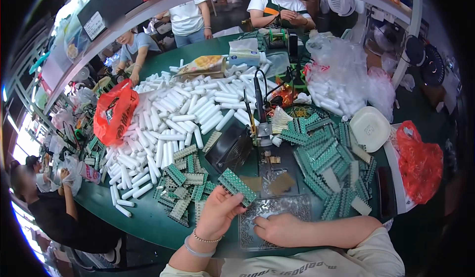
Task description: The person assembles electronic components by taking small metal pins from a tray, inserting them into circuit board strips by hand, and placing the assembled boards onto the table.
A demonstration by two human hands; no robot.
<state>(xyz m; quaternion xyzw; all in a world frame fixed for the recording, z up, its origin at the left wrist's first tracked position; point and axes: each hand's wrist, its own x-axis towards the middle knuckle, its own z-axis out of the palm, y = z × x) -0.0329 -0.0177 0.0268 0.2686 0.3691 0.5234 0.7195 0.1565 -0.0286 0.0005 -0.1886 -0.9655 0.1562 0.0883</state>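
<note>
1. The light shirt (277, 268) is showing nearest the camera, just off the near edge of the bench (143, 222).
2. The left hand (221, 210) is holding one green board (237, 187) tilted up above the near edge – its thumb and fingers are clamped on the board.
3. The right hand (278, 228) is resting over the clear tray (240, 230) at the near edge, its fingertips reaching among small metal pieces (277, 205). Whether those fingertips are together on a piece cannot be told.
4. Progress: work appears to be mid-run. One board is being handled; whether it is carrying any metal piece is too small to tell.
5. Other boards are lying in a left pile (185, 179) and a larger right pile (316, 160) toward the bench's right edge. Some are showing green faces, others pale – which pile is finished cannot be told.
6. Many metal pieces are lying unused in the tray.
7. White cylinders (173, 108) are spreading loose toward the far left edge; none is visibly joined to a board.
</note>
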